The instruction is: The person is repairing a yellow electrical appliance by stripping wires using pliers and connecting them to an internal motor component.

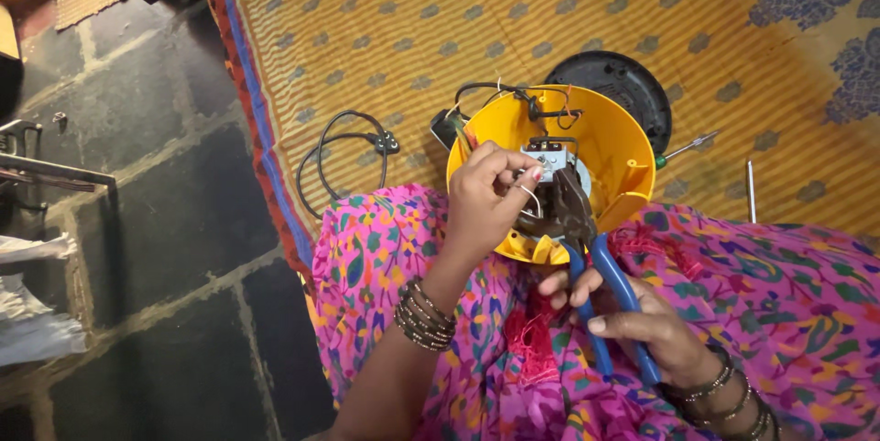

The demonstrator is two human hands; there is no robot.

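Head view: nearest the camera was the person's lap in pink floral cloth [779, 313], with the right hand [642, 317] low on it, closed around the blue handles of a pair of pliers [587, 239]. The pliers' long axis ran from that hand up and slightly left, dark nose ending at the small grey switch block [550, 159] inside the yellow round housing [596, 143]. The handles stood close together, so the nose looked nearly closed; whether it actually bit on anything, I couldn't tell. The left hand [486, 198] sat just left of the nose, fingertips pinched on a thin white wire [530, 195] that looped beside the block, touching or almost touching the pliers' tip. So the work point lay ahead of both hands, inside the housing's open side: the left hand was right on it, the right hand was a full pliers length back toward the body. The housing rested against the lap edge on the patterned yellow mat [412, 28], open face up, with dark and coloured leads at its upper rim. A black round base [632, 83] lay behind it, a screwdriver [683, 148] just to its right, and a black power cord [344, 152] well off to its left.
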